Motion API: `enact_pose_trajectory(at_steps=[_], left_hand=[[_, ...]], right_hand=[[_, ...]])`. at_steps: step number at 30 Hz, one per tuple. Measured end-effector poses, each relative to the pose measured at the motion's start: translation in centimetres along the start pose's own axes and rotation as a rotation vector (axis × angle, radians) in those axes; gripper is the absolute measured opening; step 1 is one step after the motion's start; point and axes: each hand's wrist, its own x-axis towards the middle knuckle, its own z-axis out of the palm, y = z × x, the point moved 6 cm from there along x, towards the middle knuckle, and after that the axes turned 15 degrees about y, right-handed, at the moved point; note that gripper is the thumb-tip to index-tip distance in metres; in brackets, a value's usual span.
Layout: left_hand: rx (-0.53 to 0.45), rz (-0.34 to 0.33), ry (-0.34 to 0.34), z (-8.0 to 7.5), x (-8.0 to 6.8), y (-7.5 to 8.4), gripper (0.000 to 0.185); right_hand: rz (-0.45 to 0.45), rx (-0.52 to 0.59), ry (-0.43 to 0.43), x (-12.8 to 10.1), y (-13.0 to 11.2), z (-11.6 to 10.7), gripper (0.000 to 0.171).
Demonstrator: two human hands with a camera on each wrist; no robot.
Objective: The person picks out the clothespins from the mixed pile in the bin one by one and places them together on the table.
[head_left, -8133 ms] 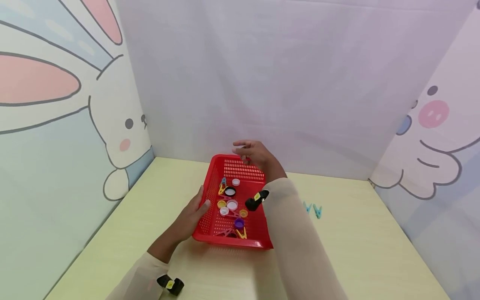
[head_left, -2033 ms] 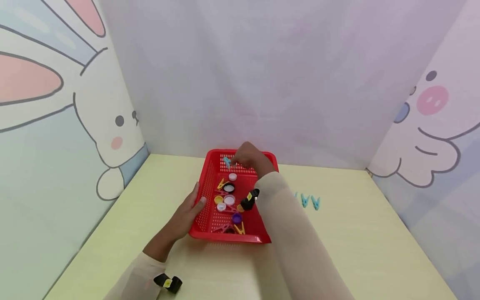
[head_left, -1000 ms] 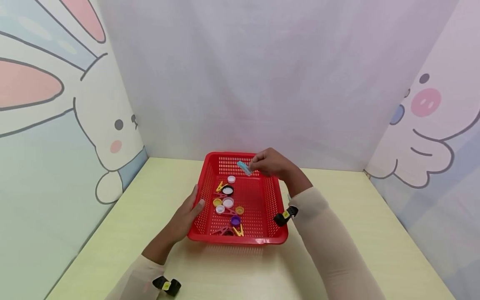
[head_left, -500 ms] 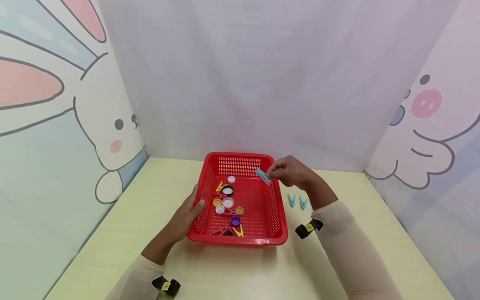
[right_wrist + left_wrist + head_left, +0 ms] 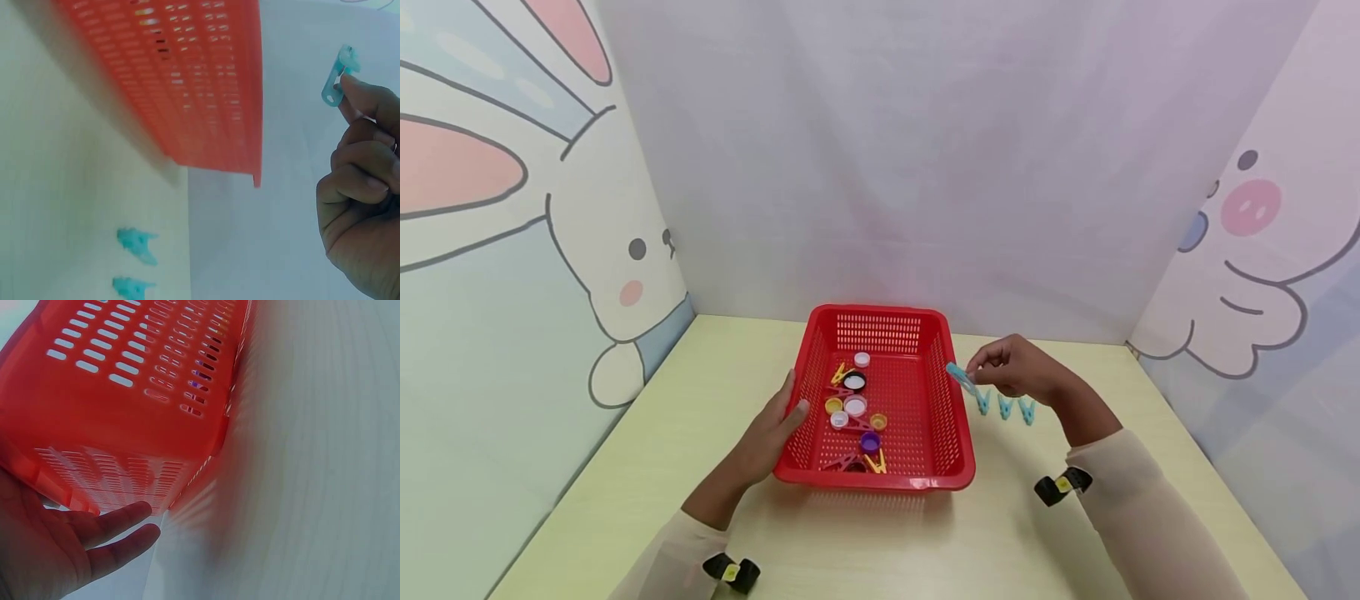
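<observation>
Two arms in long pale sleeves, each with a small black device at the wrist.

The sleeves are cream-beige, thin and close to the arm, and they end just before the bare left hand [image 5: 772,429] and right hand [image 5: 1017,368]. Each black wrist device [image 5: 1063,485] has a small yellow mark on it.

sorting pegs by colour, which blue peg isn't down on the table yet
The blue peg pinched in the right hand, held above the table beside the basket; the three other pegs lie flat.
</observation>
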Motion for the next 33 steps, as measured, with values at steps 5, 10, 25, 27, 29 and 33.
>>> enact_pose_trajectory(at_steps=[5,10,25,27,29,33], left_hand=[[0.002,-0.001,0.001,0.0,-0.1,0.2,0.087],[0.007,0.000,0.003,0.0,0.0,0.2,0.089],[0.039,-0.021,0.017,-0.2,0.0,-0.1,0.092],[0.040,-0.023,0.019,-0.2,0.0,-0.1,0.092],[0.042,-0.020,0.019,-0.3,0.0,-0.1,0.092],[0.054,-0.033,0.027,-0.2,0.1,-0.3,0.091]], right_hand=[[-0.035,-0.004,-0.019,-1.2,1.2,-1.0,0.017],[-0.044,-0.005,-0.053,-2.0,2.9,-1.8,0.019],[0.005,-0.075,-0.053,-2.4,8.0,-2.0,0.019],[0.003,-0.079,-0.067,-2.3,8.2,-1.6,0.017],[0.003,-0.082,-0.079,-2.3,8.4,-1.2,0.015],[0.003,-0.104,-0.084,-2.3,8.7,-1.0,0.014]])
